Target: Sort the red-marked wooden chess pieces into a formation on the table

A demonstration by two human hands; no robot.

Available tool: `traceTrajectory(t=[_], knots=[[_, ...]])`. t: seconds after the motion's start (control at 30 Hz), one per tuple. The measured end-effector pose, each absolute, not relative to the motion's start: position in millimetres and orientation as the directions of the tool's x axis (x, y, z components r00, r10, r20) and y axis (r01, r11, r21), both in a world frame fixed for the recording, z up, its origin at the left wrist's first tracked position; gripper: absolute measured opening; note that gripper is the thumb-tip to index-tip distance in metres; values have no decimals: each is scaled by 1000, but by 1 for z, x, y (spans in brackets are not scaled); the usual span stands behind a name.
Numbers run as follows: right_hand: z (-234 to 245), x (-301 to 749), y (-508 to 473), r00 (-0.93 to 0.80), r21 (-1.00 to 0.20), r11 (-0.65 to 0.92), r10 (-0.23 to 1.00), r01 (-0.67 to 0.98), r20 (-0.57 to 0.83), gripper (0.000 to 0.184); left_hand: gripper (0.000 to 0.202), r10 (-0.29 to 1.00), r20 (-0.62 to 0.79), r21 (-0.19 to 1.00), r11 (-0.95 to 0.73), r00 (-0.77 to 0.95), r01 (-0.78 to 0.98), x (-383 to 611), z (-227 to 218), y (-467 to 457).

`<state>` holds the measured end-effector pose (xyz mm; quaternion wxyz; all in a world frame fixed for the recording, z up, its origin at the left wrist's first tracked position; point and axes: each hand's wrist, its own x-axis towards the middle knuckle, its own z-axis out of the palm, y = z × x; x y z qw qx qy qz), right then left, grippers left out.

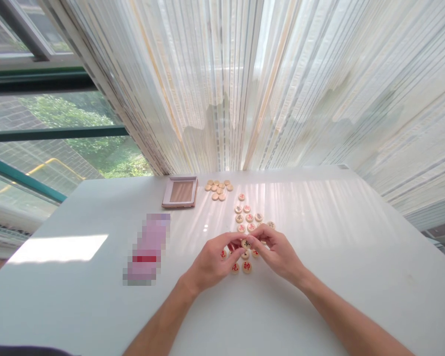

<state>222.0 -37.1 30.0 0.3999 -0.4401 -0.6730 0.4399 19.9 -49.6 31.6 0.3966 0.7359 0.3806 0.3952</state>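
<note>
Both my hands meet over a cluster of round wooden chess pieces [246, 267] with red characters on a white table [319, 277]. My left hand [215, 259] and my right hand [274, 249] pinch one piece [245, 243] between their fingertips, just above the others. More red-marked pieces [249, 217] lie in loose rows just beyond my fingers. Some pieces under my hands are partly hidden.
A pile of several blank-faced wooden pieces [218, 189] lies at the far side, next to a shallow open box [180, 192]. A blurred pink object [148, 249] lies to the left. Sheer curtains [267, 84] hang behind the table; a window [52, 123] is at the left.
</note>
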Motion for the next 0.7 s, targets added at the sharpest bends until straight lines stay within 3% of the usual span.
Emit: traceTrajectory(t=[0.27, 0.5, 0.7], knots=[[29, 222, -39, -349, -961, 249, 917, 119, 195, 16, 29, 900, 279, 902, -365, 334, 231, 17, 31, -46], [26, 221, -38, -330, -950, 275, 919, 150, 214, 21, 31, 910, 223, 936, -300, 348, 185, 16, 34, -45], [27, 218, -38, -333, -914, 360, 899, 189, 285, 17, 20, 936, 116, 985, -150, 332, 81, 15, 34, -46]])
